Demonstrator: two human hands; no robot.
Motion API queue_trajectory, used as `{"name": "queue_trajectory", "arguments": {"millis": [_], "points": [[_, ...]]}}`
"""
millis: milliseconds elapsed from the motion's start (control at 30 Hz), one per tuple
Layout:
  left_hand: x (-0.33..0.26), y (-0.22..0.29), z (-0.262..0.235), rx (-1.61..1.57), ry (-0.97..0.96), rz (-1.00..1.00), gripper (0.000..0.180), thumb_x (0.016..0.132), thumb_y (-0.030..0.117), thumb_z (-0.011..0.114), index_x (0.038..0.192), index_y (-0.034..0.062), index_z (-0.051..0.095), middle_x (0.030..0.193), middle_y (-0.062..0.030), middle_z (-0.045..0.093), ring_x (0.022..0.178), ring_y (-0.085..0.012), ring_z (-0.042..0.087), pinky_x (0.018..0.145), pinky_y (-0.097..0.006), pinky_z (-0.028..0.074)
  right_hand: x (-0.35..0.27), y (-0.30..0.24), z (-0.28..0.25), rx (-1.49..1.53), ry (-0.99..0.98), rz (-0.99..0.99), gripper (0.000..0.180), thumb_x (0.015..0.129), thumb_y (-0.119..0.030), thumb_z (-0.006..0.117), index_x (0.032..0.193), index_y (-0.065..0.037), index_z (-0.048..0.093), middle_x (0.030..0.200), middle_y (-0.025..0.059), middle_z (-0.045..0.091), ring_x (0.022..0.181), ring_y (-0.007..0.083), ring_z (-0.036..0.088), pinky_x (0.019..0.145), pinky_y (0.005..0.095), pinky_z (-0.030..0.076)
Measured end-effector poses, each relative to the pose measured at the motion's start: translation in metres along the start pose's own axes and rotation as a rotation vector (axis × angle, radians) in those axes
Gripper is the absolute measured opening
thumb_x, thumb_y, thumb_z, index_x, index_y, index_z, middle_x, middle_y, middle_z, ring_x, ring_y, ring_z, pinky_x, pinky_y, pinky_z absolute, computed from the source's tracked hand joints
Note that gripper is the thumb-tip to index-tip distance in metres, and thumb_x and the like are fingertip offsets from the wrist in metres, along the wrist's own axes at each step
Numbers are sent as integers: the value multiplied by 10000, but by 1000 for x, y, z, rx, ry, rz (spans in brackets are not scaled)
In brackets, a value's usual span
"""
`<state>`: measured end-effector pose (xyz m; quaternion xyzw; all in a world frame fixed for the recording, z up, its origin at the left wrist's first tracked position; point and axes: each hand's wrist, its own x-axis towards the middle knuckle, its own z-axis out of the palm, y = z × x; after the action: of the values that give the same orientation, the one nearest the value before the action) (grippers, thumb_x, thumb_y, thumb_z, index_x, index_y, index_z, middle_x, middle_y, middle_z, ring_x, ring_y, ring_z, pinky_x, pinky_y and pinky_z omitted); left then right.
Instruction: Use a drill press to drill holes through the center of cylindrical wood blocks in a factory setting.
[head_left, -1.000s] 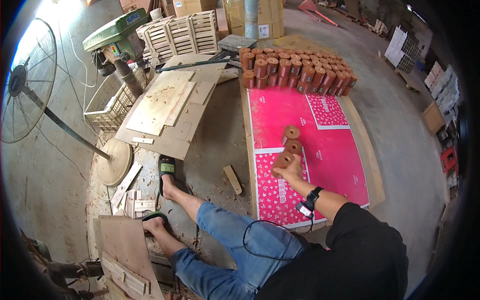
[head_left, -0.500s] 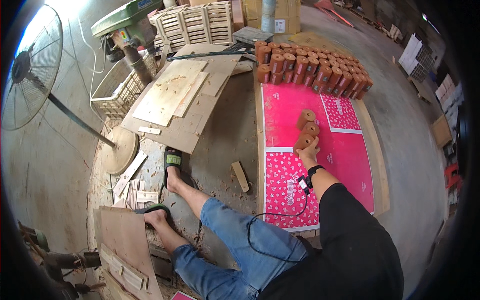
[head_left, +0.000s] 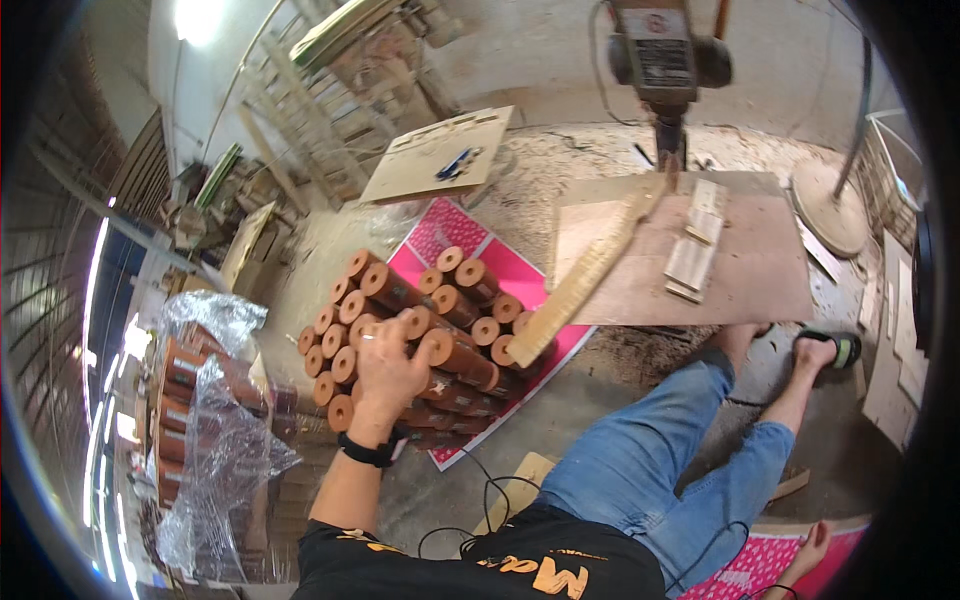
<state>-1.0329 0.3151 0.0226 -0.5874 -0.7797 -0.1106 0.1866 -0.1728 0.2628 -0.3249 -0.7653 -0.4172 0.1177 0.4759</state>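
Observation:
Several brown cylinders (head_left: pixel 395 290), each with a round hole in its end, stand packed together on a pink printed sheet (head_left: pixel 515 265). My left hand (head_left: pixel 390 365), with a black band at its wrist, reaches in among them. Its fingers are curled against a brown cylinder (head_left: pixel 462 362) at the near side of the group; part of the grip is hidden by the hand itself. Far to the lower right, my right hand (head_left: pixel 815 545) hangs over another pink patterned sheet (head_left: pixel 735 578). Its fingers are loosely stretched and nothing shows in them.
A drill press (head_left: pixel 660 60) rises behind a wooden board (head_left: pixel 620 265) bearing a long wood strip (head_left: pixel 585 290). At the left, more brown cylinders stand under clear plastic wrap (head_left: pixel 225 455). A pale board (head_left: pixel 440 155) with a small blue tool lies beyond the pink sheet. Wood shavings cover the floor.
The view has turned toward the drill press and another group of cylinders. My right hand has left the row of cylinders it was touching. My left hand has come into view at the group.

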Motion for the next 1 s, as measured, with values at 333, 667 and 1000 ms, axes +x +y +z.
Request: {"name": "queue_trajectory", "arguments": {"millis": [333, 667, 1000], "points": [[-8, -113, 11, 435, -460, -607, 991, 636, 714, 736, 1190, -89, 565, 1270, -272, 484, 1263, -424, 381, 1014, -567, 318, 48, -314, 165, -169, -385, -475, 296, 989, -227, 565, 1135, 26, 613, 915, 85, 659, 792, 147, 591, 763, 292, 484], [-11, -131, 28, 276, -498, -795, 1013, 564, 580, 841, 1268, -59, 492, 1286, -255, 477, 1250, -403, 394, 1034, -527, 311, -10, -354, 153, -31, -705, -242, 191, 922, -85, 611, 1069, 35, 630, 847, 64, 631, 767, 135, 578, 717, 273, 474], [35, 53, 2, -752, -228, -194, 818, 574, 195, 880, 1220, 24, 407, 1098, -160, 550, 1025, -238, 570, 926, -355, 461, -106, -510, 224, 348, -1014, -426, 269, 872, -144, 690, 1115, -39, 647, 1003, 109, 670, 871, 192, 666, 808, 303, 529]]}}
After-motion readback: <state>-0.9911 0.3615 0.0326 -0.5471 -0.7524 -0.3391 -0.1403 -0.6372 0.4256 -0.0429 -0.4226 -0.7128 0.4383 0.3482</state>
